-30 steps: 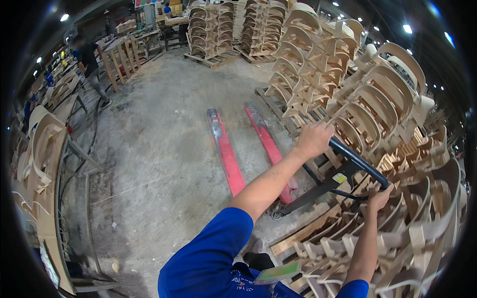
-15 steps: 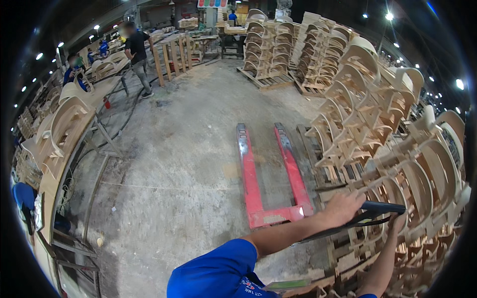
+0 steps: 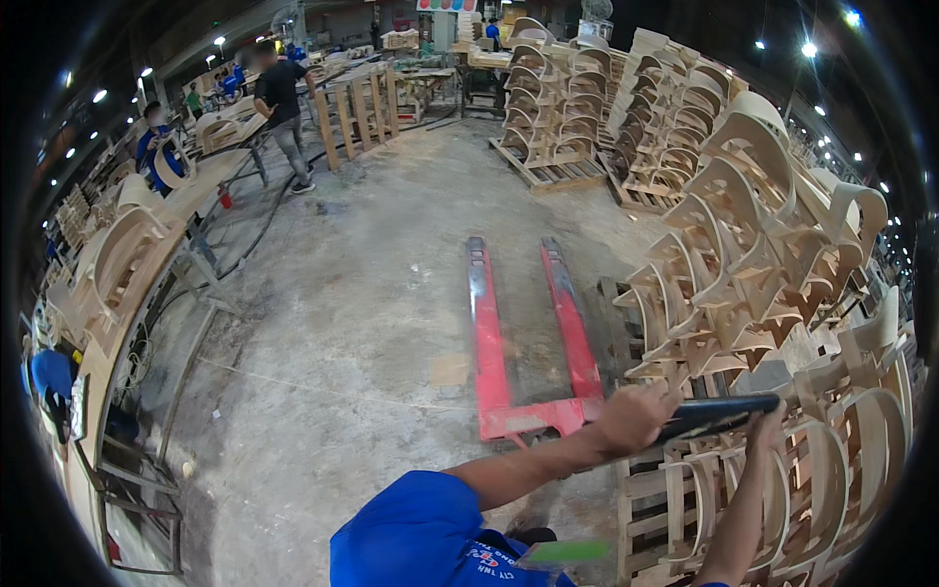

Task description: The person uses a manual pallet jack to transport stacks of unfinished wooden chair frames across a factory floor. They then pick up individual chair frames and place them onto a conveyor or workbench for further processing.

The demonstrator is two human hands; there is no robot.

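Steering item: red pallet jack (image 3: 528, 333); left hand (image 3: 634, 419) and right hand (image 3: 768, 428) both clenched on its black handle (image 3: 719, 414). Keep forks clear of wooden frame stacks (image 3: 743, 264) beside jack.

A furniture workshop, large and lamp-lit. Stacked curved wooden chair frames (image 3: 743, 225) on pallets (image 3: 553, 176), bare concrete floor (image 3: 342, 323), red pallet jack (image 3: 528, 342), workbenches (image 3: 196, 196) alongside.

Ceiling lamps (image 3: 808, 48) glaring as small white spots at far left and far right, concrete floor (image 3: 372, 293) lying evenly lit with faint soft shadows, fisheye bending straight edges toward the rim, black vignette ringing the picture, far workers looking slightly blurred.
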